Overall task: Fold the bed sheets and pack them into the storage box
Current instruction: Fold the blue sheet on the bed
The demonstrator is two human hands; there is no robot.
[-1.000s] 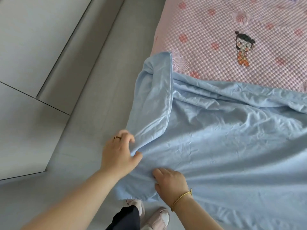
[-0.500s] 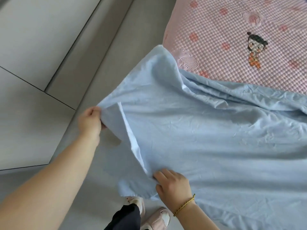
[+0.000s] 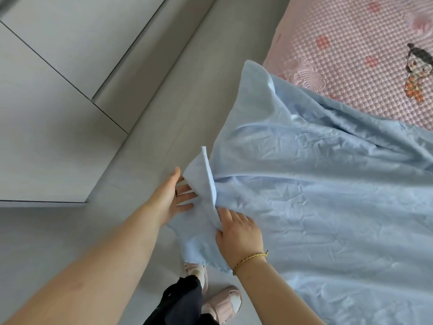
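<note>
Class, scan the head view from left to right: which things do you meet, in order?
Grey cupboard panel → left hand → lifted corner of the blue sheet → right hand → pink bed cover.

bare floor (image 3: 164,95) left of draped sheet (image 3: 304,184)

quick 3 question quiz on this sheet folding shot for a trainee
1. True or false: the left hand has straight fingers, not a fist.
2. Which wrist wears the gold bracelet? A left, B right, C neither.
3. Fill in: the right hand grips the edge of the blue ____.
Key: 1 true; 2 B; 3 sheet.
</note>
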